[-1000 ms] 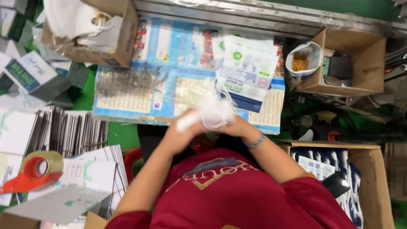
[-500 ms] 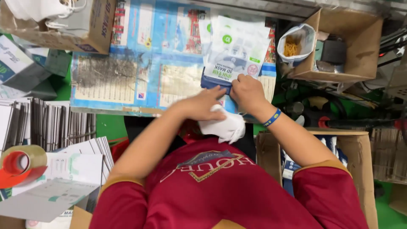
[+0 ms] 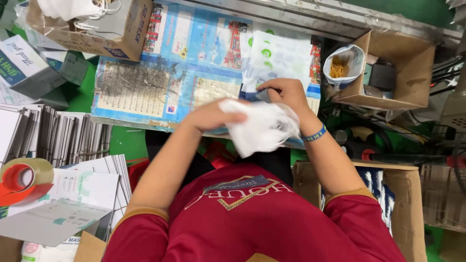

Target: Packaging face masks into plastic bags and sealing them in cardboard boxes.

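Hands meet over the desk's [image 3: 145, 87] near edge, w/ the left hand [image 3: 211, 116] pinching a white mask [image 3: 262, 128] by its top so it hangs free. Right hand [image 3: 286, 92] grips the mouth of a white-green pouch [image 3: 279, 60] lying toward the desk's far right corner, prob. holding it open. Cardboard box [image 3: 412, 73] w/ bag just beyond the right edge.

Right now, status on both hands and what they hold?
Left hand grip on white mask bundle. Right hand pinching white pouch on the table. Nothing in the way.
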